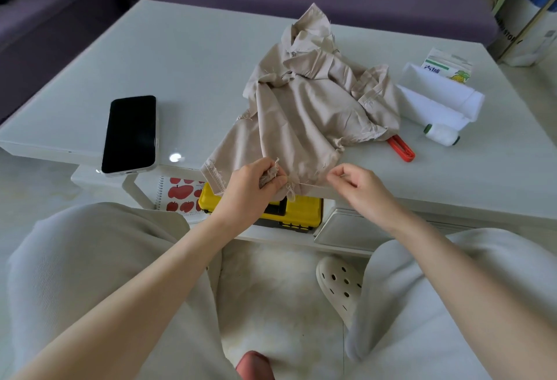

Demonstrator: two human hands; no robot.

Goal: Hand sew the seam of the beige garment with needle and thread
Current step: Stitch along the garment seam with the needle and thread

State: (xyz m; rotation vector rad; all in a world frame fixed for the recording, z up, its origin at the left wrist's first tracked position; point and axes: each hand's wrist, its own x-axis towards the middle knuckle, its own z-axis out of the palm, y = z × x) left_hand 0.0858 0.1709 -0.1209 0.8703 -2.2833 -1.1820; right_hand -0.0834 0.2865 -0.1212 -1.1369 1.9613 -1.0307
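White table (187, 57) bears the beige garment (307, 102); left hand (256, 188) grips its bunched seam. Right hand (357, 186) pinches taut thread (312, 184); next, probably another stitch.

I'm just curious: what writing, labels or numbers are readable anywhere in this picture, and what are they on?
"STO": dark letters running up the white cardboard box at the far right; the rest is blurred.
White packet with green band and pineapple picture: dark characters, too blurred to read.
Spiral notebook with red apples under the table: fine print, too small to read.
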